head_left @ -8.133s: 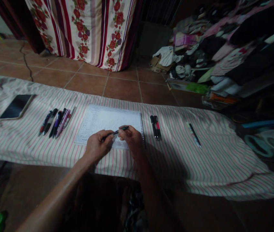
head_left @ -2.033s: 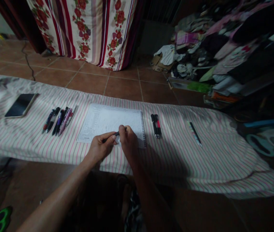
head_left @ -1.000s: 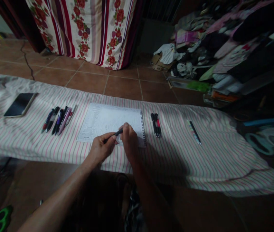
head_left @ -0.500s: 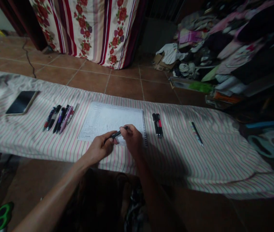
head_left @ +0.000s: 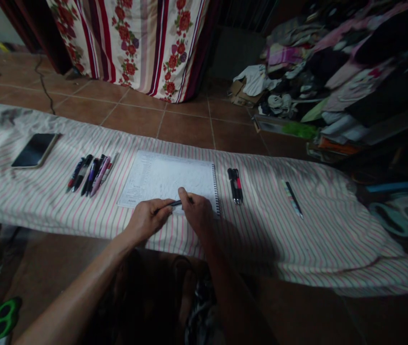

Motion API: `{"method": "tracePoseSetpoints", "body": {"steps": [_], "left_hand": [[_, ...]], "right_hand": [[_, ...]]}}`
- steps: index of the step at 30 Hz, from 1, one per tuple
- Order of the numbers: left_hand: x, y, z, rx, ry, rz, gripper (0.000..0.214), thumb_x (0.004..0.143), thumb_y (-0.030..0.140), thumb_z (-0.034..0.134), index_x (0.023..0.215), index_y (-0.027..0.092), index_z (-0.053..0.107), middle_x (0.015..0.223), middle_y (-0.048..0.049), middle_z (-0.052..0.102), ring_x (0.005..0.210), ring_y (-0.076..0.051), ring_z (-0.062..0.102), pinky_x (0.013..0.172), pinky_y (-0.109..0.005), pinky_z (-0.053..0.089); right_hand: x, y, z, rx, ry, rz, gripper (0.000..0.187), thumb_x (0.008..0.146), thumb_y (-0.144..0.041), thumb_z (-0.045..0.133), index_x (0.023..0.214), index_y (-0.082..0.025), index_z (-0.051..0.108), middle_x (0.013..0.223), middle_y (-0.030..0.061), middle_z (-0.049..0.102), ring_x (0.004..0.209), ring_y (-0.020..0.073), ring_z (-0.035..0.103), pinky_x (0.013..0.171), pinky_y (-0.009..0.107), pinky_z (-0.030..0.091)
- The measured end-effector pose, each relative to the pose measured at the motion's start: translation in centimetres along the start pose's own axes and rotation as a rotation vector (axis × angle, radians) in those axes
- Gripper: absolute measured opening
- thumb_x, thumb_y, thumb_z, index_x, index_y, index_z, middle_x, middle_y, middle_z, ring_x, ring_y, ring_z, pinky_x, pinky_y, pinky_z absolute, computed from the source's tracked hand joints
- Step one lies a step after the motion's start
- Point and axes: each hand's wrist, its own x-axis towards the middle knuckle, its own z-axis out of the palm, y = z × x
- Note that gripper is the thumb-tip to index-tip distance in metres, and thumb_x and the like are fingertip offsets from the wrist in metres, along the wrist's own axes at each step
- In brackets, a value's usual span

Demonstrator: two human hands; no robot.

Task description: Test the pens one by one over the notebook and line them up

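Both my hands hold one dark pen [head_left: 173, 204] over the near edge of a spiral notebook [head_left: 169, 176] lying on a striped cloth [head_left: 319, 230]. My left hand [head_left: 148, 220] is closed round the pen's left end. My right hand [head_left: 197, 212] pinches its right end with fingers curled. The pen lies almost level between them.
Several pens [head_left: 90, 168] lie in a row left of the notebook, and a phone [head_left: 35, 150] farther left. Two pens [head_left: 235, 185] rest just right of the spiral, another pen [head_left: 293, 198] farther right. Tiled floor, a floral curtain [head_left: 142, 43] and piled clothes [head_left: 329, 72] lie beyond.
My hands keep working the same pen over the notebook's near edge; the right fingers have shifted slightly along it. The view has drifted a little.
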Motion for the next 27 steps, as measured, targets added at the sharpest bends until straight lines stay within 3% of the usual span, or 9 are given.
{"method": "tracePoseSetpoints", "body": {"steps": [3,5,8,10,15,19,23,27], "left_hand": [[0.2,-0.6,0.2,-0.145,0.045,-0.080,0.038,0.082,0.041,0.049,0.102,0.015,0.067,0.073,-0.0032,0.068,0.064,-0.014,0.059,0.058,-0.024,0.044],[0.2,-0.9,0.2,-0.259,0.053,-0.137,0.043,0.080,0.044,0.050,0.102,0.012,0.066,0.066,-0.0023,0.064,0.055,-0.012,0.053,0.050,-0.022,0.040],[0.2,-0.8,-0.2,-0.320,-0.033,-0.174,0.043,0.080,0.045,0.050,0.100,0.010,0.066,0.058,0.0002,0.056,0.045,-0.007,0.042,0.042,-0.020,0.032],[0.0,-0.3,-0.8,-0.261,-0.111,-0.156,0.039,0.081,0.042,0.049,0.099,0.011,0.066,0.057,0.0010,0.055,0.045,-0.007,0.039,0.042,-0.019,0.031],[-0.6,0.8,-2.5,-0.111,-0.202,-0.056,0.035,0.084,0.033,0.045,0.111,0.016,0.059,0.081,-0.0034,0.064,0.065,-0.013,0.054,0.059,-0.024,0.042],[-0.8,0.8,-3.1,0.008,-0.213,0.102,0.027,0.084,0.028,0.045,0.100,0.018,0.065,0.093,-0.0056,0.064,0.087,-0.017,0.056,0.078,-0.029,0.043],[-1.4,0.6,-3.0,0.070,-0.187,0.133,0.028,0.085,0.031,0.046,0.098,0.019,0.067,0.086,-0.0048,0.066,0.083,-0.017,0.058,0.077,-0.028,0.043],[-2.2,1.1,-2.7,0.179,-0.131,0.150,0.032,0.088,0.036,0.042,0.100,0.021,0.067,0.082,-0.0042,0.067,0.080,-0.017,0.059,0.073,-0.027,0.043]], "right_hand": [[0.0,0.3,-0.1,0.167,-0.019,-0.111,0.036,0.084,-0.047,0.042,0.082,-0.019,0.064,0.079,0.0048,0.063,0.061,0.0123,0.057,0.056,0.023,0.040],[0.0,0.7,-0.2,0.273,-0.032,-0.286,0.027,0.082,-0.037,0.050,0.100,-0.019,0.060,0.101,0.0077,0.061,0.073,0.0129,0.060,0.062,0.023,0.045],[0.0,1.5,-0.5,0.240,-0.078,-0.519,0.015,0.081,-0.023,0.054,0.094,-0.020,0.060,0.093,0.0054,0.061,0.077,0.0139,0.059,0.069,0.026,0.047],[0.0,1.9,-0.7,0.135,-0.081,-0.574,0.008,0.082,-0.020,0.054,0.086,-0.019,0.061,0.080,0.0032,0.061,0.073,0.0148,0.058,0.070,0.028,0.046],[-0.4,2.1,-1.8,0.059,-0.122,-0.623,0.009,0.083,-0.023,0.055,0.090,-0.019,0.060,0.080,0.0029,0.061,0.073,0.0147,0.056,0.068,0.027,0.044],[-1.0,1.9,-2.7,0.031,-0.126,-0.642,0.010,0.084,-0.026,0.055,0.088,-0.019,0.061,0.076,0.0023,0.060,0.069,0.0138,0.054,0.065,0.026,0.042],[-1.9,1.4,-3.1,-0.008,-0.154,-0.603,0.016,0.084,-0.032,0.054,0.086,-0.018,0.062,0.074,0.0021,0.060,0.065,0.0126,0.052,0.062,0.024,0.039],[-2.8,0.4,-3.0,-0.077,-0.114,-0.443,0.035,0.086,-0.041,0.046,0.063,-0.018,0.060,0.057,0.0000,0.056,0.055,0.0113,0.049,0.056,0.024,0.032]]}}
